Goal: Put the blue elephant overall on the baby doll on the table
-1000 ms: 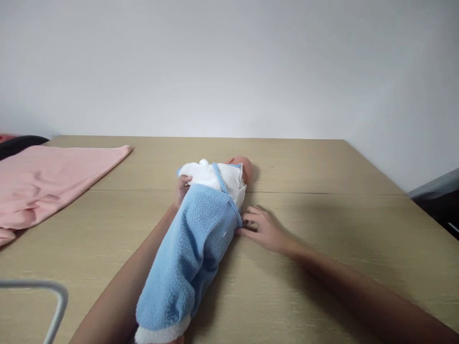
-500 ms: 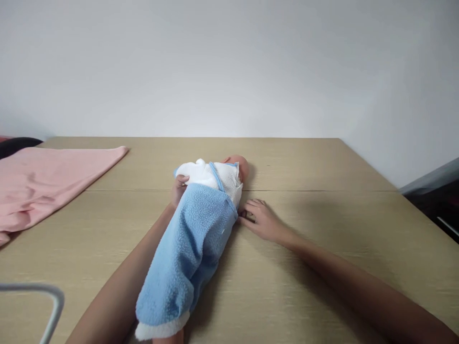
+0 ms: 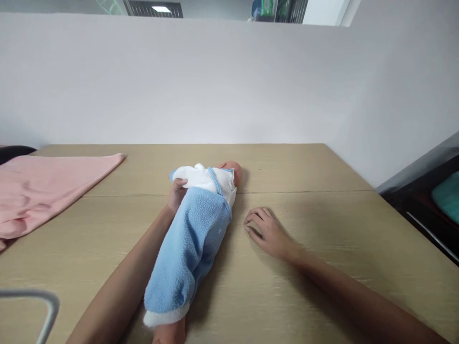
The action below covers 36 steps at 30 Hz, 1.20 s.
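Note:
A baby doll [image 3: 232,168] lies slantwise on the table, its head at the far end and a bare leg showing at the near end. Around its body is a fleecy blue blanket [image 3: 193,229] with white edging, and its upper part is covered in white cloth [image 3: 195,176] with blue trim. On the left side, my left hand [image 3: 177,195] grips the white cloth, thumb on top and the other fingers hidden beneath. My right hand [image 3: 263,231] rests on the table right of the doll, apart from it, fingers loosely curved and nothing held.
A pink cloth [image 3: 53,191] is spread at the table's left. Near the lower left corner is a bent grey tube [image 3: 50,301]. Beyond the wooden table [image 3: 304,167] stands a white wall, and a black object with a teal cloth [image 3: 448,196] sits past the right edge.
My right hand has drawn away from the doll's side, rightward and nearer to me. My left hand keeps its hold. The view has tilted up, showing more above the wall.

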Motion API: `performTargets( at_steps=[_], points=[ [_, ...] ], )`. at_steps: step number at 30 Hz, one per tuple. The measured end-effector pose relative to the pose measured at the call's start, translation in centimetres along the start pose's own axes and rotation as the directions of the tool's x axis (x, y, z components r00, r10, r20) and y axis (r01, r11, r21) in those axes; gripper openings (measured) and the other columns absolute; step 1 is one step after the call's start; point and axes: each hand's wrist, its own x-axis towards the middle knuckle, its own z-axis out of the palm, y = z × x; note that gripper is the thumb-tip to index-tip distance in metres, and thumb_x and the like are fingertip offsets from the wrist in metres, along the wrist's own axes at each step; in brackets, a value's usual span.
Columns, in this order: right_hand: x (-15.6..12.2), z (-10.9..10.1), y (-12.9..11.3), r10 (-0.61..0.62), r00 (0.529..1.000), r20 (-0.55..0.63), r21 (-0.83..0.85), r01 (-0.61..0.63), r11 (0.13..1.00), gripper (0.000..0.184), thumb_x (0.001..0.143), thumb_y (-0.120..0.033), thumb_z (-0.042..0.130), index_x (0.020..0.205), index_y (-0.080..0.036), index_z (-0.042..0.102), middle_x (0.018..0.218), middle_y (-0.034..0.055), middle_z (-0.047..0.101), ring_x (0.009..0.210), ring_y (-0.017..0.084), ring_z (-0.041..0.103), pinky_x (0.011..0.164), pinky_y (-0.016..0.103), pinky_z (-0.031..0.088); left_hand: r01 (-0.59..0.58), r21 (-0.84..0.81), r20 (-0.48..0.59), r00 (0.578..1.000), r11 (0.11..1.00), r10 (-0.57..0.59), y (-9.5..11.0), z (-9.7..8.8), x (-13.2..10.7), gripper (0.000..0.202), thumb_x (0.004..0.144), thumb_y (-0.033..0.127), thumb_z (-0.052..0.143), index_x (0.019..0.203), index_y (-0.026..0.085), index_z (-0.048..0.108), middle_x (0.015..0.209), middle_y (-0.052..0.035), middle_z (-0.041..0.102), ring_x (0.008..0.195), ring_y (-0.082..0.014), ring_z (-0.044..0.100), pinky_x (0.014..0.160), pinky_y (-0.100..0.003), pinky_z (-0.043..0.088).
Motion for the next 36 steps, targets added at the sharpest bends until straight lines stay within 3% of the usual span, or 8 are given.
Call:
performTargets(
  at_steps=[4, 10, 14, 25, 29, 36],
  points=[
    [-2.8, -1.4, 0.3, 0.034, 0.999, -0.033, -0.013, -0.034, 0.999, 0.015, 0.107, -0.014, 0.064, 0.119, -0.025, 0.065, 0.121, 0.0104, 0.073, 0.118, 0.031, 0.065, 0.105, 0.050, 0.050, -0.016, 0.009, -0.053, 0.998, 1.000, 0.017, -0.6, -0.4, 0.1, 0.052, 0.070, 0.034, 0.079, 0.121, 0.021, 0.076, 0.119, -0.0067, 0.088, 0.135, -0.0439, 0.074, 0.114, -0.049, 0.063],
    [-5.4, -2.8, 1.2, 0.112, 0.988, -0.105, -0.015, -0.114, 0.993, 0.013, 0.108, -0.016, 0.062, 0.116, -0.026, 0.066, 0.120, 0.0109, 0.073, 0.119, 0.032, 0.065, 0.106, 0.052, 0.050, 0.014, 0.039, -0.012, 1.000, 0.999, -0.014, -0.9, 0.6, 0.1, 0.052, 0.073, 0.037, 0.076, 0.121, 0.020, 0.075, 0.120, -0.0084, 0.088, 0.138, -0.0448, 0.073, 0.117, -0.051, 0.061],
    [-5.2, -2.8, 1.9, 0.147, 0.982, -0.120, -0.002, -0.148, 0.989, 0.009, 0.109, -0.020, 0.062, 0.115, -0.026, 0.067, 0.120, 0.0105, 0.073, 0.120, 0.032, 0.065, 0.107, 0.053, 0.049, 0.067, 0.082, 0.063, 0.995, 0.994, -0.072, -0.7, 0.6, 0.2, 0.051, 0.074, 0.042, 0.078, 0.120, 0.019, 0.077, 0.118, -0.0094, 0.088, 0.137, -0.0469, 0.073, 0.119, -0.054, 0.059],
    [-4.9, -2.8, 2.5, 0.122, 0.986, -0.114, -0.022, -0.126, 0.992, 0.011, 0.108, -0.020, 0.062, 0.114, -0.027, 0.068, 0.119, 0.0094, 0.075, 0.119, 0.032, 0.067, 0.107, 0.051, 0.049, 0.052, 0.185, 0.083, 0.994, 0.981, -0.068, -0.5, 2.5, -0.1, 0.048, 0.077, 0.042, 0.073, 0.117, 0.017, 0.079, 0.114, -0.0095, 0.088, 0.140, -0.0472, 0.070, 0.123, -0.055, 0.053],
    [-4.9, -2.8, 2.5, 0.119, 0.987, -0.109, -0.019, -0.122, 0.992, 0.010, 0.109, -0.020, 0.062, 0.113, -0.026, 0.068, 0.118, 0.0096, 0.074, 0.118, 0.032, 0.066, 0.107, 0.052, 0.048, 0.012, 0.249, 0.072, 0.997, 0.968, -0.031, -0.5, 3.2, -0.3, 0.041, 0.076, 0.042, 0.074, 0.108, 0.016, 0.079, 0.113, -0.0108, 0.087, 0.137, -0.0465, 0.070, 0.120, -0.052, 0.054],
    [-4.8, -3.0, 2.2, 0.113, 0.988, -0.101, -0.020, -0.116, 0.993, 0.010, 0.109, -0.021, 0.061, 0.112, -0.027, 0.068, 0.117, 0.0099, 0.075, 0.118, 0.032, 0.067, 0.106, 0.053, 0.049, 0.003, 0.324, 0.087, 0.996, 0.946, -0.033, -1.1, 3.9, -0.2, 0.041, 0.079, 0.043, 0.074, 0.110, 0.017, 0.076, 0.108, -0.0095, 0.084, 0.120, -0.0387, 0.073, 0.104, -0.042, 0.055]
  ],
)
